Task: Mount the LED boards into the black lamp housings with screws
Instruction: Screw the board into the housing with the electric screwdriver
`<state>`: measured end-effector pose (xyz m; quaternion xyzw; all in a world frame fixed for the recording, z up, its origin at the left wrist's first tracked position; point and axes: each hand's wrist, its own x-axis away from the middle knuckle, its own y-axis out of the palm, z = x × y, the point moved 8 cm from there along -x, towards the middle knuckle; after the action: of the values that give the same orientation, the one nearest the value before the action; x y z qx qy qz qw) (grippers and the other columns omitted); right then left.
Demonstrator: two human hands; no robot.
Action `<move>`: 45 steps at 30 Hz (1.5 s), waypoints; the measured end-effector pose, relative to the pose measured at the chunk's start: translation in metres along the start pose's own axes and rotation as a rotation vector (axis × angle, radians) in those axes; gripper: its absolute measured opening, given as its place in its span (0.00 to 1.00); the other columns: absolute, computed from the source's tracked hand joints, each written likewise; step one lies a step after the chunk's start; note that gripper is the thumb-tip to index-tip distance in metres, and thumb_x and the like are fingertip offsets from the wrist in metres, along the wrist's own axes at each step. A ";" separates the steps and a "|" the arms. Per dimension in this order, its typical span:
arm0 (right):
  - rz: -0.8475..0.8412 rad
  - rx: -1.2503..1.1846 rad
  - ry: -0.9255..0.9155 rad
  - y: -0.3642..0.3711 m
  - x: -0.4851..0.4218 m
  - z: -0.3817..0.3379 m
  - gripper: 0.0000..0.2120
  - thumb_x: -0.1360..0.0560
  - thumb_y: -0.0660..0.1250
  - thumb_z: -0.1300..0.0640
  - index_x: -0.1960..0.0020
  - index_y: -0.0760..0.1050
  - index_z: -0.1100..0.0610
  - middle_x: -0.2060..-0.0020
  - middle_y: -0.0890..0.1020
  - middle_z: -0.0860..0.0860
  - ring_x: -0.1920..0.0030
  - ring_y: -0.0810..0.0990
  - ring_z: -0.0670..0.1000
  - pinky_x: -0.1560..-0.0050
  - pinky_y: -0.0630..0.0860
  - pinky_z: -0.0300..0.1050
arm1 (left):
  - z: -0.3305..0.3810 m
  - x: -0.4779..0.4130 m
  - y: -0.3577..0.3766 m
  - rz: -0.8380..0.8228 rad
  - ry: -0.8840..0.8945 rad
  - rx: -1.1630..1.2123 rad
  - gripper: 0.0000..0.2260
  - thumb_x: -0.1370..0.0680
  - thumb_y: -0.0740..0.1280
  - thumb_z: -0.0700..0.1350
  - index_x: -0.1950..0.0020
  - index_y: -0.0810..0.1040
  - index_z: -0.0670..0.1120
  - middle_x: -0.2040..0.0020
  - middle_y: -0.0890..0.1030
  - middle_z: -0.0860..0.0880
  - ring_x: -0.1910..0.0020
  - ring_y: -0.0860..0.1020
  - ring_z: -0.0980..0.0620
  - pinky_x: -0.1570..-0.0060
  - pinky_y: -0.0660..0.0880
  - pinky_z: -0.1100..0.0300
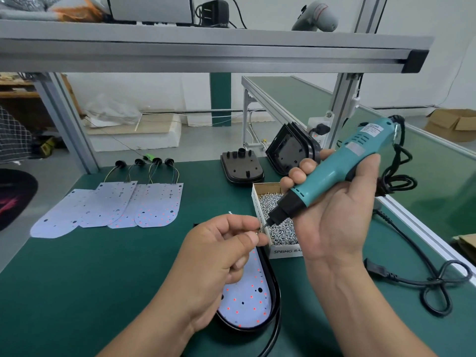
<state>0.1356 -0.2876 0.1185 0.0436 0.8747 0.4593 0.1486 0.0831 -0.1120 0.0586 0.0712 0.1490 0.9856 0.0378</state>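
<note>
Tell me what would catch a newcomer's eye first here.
The teal screwdriver stands out at centre right, gripped in the right hand, while the left hand pinches what looks like a screw at its bit. Below them a red-dotted board lies in a black housing. Spare boards fan out at left.

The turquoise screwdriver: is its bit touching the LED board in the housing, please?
Apart. The head view shows the bit ending at the left hand, clear of the LED board.
</note>
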 end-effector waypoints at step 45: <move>-0.295 0.236 0.130 0.001 0.063 0.049 0.24 0.15 0.51 0.39 0.42 0.71 0.59 0.62 0.71 0.59 0.64 0.69 0.57 0.58 0.71 0.53 | -0.007 -0.042 -0.070 -0.075 -0.072 -0.920 0.11 0.25 0.76 0.54 0.47 0.87 0.50 0.50 0.89 0.49 0.45 0.85 0.46 0.37 0.80 0.45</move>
<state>0.0899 -0.2345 0.0792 -0.0974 0.9272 0.3286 0.1512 0.1271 -0.0515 0.0260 0.0759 -0.3030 0.9440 0.1063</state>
